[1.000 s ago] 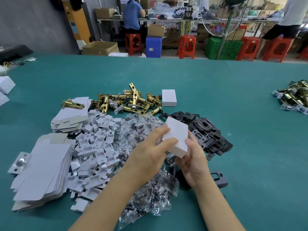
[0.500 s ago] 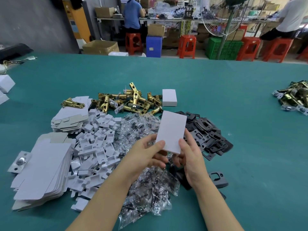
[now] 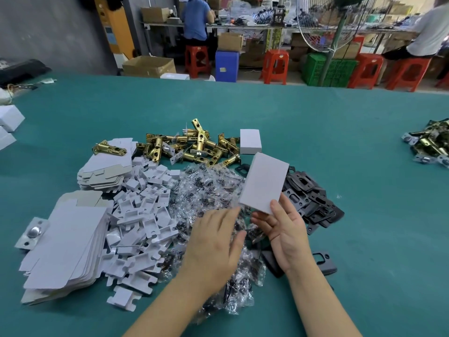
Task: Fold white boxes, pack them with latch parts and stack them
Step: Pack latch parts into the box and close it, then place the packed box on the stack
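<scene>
Box (image 3: 264, 182) sits closed and tilted above the table's (image 3: 364, 132) middle, pinched at its near end by the right hand (image 3: 285, 235), thumb on top. Left hand (image 3: 213, 242) hovers spread and blurred, holding nothing. Light, stiff card, probably crushable; take it by the short ends. Around it: flat blanks (image 3: 60, 242), bagged screws (image 3: 206, 190), black plates (image 3: 311, 198), brass latches (image 3: 194, 147), then a finished box (image 3: 250, 141). Green felt, good grip. Beyond, a busy workshop with red stools (image 3: 275, 66).
</scene>
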Motion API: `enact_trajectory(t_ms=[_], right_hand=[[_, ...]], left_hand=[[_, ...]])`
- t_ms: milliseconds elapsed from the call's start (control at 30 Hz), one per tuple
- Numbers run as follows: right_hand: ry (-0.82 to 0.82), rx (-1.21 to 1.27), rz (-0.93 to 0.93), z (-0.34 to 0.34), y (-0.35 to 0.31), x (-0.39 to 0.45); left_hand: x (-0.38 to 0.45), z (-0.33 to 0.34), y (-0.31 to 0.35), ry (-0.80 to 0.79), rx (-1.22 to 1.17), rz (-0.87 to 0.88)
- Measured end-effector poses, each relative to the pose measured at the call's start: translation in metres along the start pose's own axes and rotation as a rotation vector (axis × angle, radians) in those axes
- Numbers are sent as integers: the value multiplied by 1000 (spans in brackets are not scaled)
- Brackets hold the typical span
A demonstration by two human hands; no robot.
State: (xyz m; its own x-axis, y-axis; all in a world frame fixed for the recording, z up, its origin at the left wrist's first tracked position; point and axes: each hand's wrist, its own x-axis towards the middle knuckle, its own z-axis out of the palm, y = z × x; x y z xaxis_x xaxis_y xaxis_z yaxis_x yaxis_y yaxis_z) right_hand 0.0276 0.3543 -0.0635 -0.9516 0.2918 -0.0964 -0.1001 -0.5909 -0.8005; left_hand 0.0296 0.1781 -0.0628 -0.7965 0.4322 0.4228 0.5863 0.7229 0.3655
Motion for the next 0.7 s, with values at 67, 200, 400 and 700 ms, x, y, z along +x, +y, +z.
enact_trajectory(t_ms=[67, 200, 400, 700], right_hand=[[1, 5, -6, 0, 0, 0], [6, 12, -19, 1, -1, -1], [7, 5, -28, 3, -1, -3], [93, -16, -57, -3, -4, 1]], left_hand=[[-14, 10, 0, -33, 85, 28], [-25, 19, -1, -67, 179, 74], [-7, 18, 4, -193, 226, -36], [66, 11, -3, -310, 246, -211]])
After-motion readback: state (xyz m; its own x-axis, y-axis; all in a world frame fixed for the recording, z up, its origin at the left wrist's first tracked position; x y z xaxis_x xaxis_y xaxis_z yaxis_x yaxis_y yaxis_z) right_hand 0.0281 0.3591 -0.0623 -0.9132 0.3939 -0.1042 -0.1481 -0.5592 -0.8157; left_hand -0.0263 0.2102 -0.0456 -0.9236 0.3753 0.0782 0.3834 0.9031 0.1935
